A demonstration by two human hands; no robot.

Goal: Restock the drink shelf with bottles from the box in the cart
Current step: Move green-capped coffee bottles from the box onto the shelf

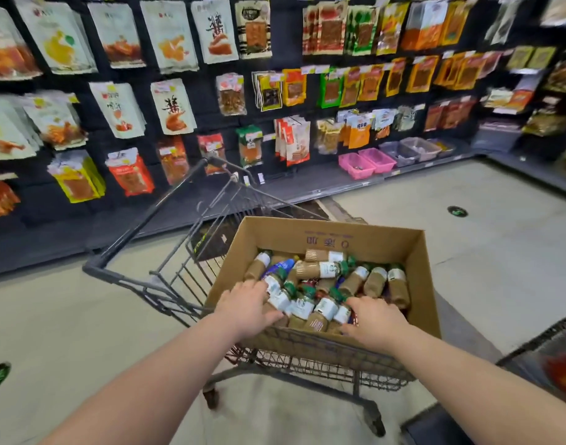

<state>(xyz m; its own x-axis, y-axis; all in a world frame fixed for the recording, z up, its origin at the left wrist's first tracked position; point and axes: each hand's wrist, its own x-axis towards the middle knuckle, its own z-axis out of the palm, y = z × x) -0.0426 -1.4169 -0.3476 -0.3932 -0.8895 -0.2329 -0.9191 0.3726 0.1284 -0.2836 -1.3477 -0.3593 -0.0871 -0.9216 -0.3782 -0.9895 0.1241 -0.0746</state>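
Two bare forearms reach forward and down into a box of bottles. The left hand (pixel 246 308) lies palm down on the bottles at the near left corner; its grip is apart, with fingers spread and only lightly bent over the pile, and the thumb angled toward the middle. The right hand (pixel 378 319) is over the bottles at the near right side. Its fingers point left above a white-labelled bottle and its thumb sits below it; motion blur makes it impossible to tell whether this grip is clamped on the bottle or just touching it.

The bottles (pixel 326 269) are tan with white labels and green caps. They lie on their sides in a loose heap, pointing in many directions and touching one another. One blue bottle (pixel 280 266) lies among them near the far left.

The box (pixel 339 236) is open brown cardboard with printing on its far inner wall. It sits in the near end of a grey wire cart (pixel 93 266), which extends away to the left.

The cart stands on a pale floor (pixel 500 252) that bears a round green sticker (pixel 457 211). Beyond it, a dark wall display holds rows of hanging snack packs (pixel 175 40), mostly orange, red, yellow and pale green. Pink baskets (pixel 367 162) and grey baskets (pixel 410 149) sit side by side on its bottom shelf.
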